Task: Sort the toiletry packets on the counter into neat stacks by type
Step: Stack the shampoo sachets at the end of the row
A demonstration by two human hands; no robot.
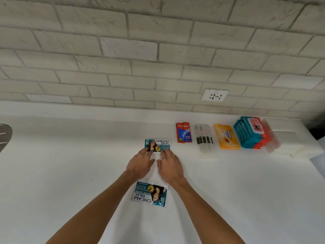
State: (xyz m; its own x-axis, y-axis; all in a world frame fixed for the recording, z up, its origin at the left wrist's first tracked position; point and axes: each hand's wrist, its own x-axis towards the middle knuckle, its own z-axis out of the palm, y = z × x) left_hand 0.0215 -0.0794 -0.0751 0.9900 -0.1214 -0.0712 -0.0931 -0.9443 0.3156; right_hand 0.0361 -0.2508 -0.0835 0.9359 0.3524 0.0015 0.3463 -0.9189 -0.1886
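I am looking down at a white counter (70, 173) below a pale brick wall (140, 50). Both hands are lying flat, side by side, near the middle of the counter. The left hand (140, 164) is stretching its fingers forward, and its fingertips are resting on the near left edge of the far hair-cream sachet (159, 143). The right hand (169, 166) is doing the same on that sachet's near right edge. Neither hand is curling around anything; the fingers are staying straight and loosely spread.

A second hair-cream sachet (150, 193) is lying between the forearms, close to me, turned the other way round and apart from the first.

To the right, along the wall, sorted things are sitting in a row: red toothpaste sachets (183, 132), clear-wrapped sticks (204, 138), an orange packet (226, 137) and a stack of teal wipe packs (249, 132). The stack is leaning against a white box (288, 140).

A wall socket (214, 95) is showing above the row, and a metal object (4, 136) is showing at the left edge.
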